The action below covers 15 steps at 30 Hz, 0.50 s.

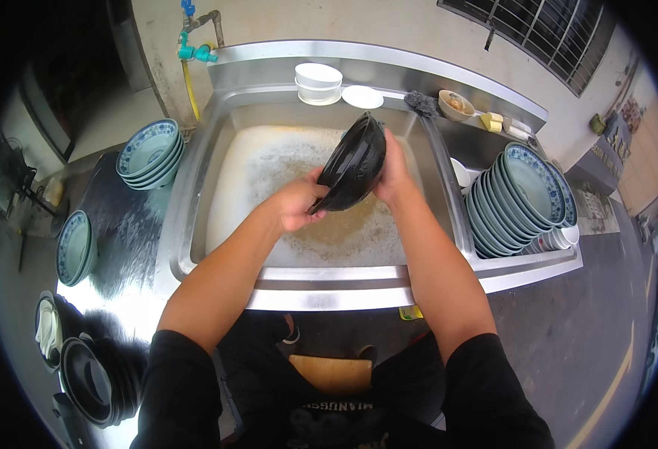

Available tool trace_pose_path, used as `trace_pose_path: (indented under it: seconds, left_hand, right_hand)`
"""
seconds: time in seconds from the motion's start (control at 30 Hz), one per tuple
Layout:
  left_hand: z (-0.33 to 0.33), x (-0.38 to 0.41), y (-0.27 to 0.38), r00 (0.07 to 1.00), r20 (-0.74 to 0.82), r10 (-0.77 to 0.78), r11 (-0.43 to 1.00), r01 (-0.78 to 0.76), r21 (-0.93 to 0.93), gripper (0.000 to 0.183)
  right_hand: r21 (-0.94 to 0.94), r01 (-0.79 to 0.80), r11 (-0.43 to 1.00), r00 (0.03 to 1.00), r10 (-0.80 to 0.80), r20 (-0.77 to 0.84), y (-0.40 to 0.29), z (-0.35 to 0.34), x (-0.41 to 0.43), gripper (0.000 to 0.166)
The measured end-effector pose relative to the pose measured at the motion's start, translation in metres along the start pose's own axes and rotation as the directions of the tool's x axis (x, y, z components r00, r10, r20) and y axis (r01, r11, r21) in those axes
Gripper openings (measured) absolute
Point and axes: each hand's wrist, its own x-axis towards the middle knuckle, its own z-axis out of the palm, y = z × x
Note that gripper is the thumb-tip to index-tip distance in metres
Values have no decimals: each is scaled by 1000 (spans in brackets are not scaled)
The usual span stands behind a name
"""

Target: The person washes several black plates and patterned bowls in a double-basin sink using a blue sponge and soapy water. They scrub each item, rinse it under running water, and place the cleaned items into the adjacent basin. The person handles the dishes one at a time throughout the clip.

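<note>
A black bowl [357, 165] is held tilted on its side above the sink, its outer wall wet and shiny. My left hand [301, 203] grips its lower left edge, thumb on the outside. My right hand [393, 168] supports the bowl's right side; most of its fingers are hidden behind the bowl. Beneath both hands, cloudy, foamy water fills the large steel sink basin [329, 273]. White bowls [318, 76] stand stacked on the sink's back ledge, beside a small white dish [362, 96].
Blue-patterned bowls [533, 185] are stacked in the right basin; more bowls [149, 149] stand on the left metal table [110, 216], with black bowls [87, 381] nearer me. A dark scrubber [421, 104], a beige bowl [456, 105] and a yellow sponge [491, 122] lie along the back ledge.
</note>
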Motion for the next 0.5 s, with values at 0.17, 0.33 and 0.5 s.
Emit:
trace_pose_path:
  seconds: [0.17, 0.33, 0.5]
  left_hand:
    - [12, -2, 5, 980, -196, 17, 998, -29, -57, 38]
    - [1, 3, 2, 942, -332, 55, 981, -113, -157, 26]
    - [-22, 21, -3, 859, -512, 9, 950, -168, -265, 9]
  right_hand:
    - [10, -63, 998, 997, 63, -53, 17, 22, -11, 57]
    - [-145, -55, 988, 998, 56, 6, 31, 33, -14, 65]
    - [-291, -39, 956, 993, 70, 98, 36, 42, -21, 63]
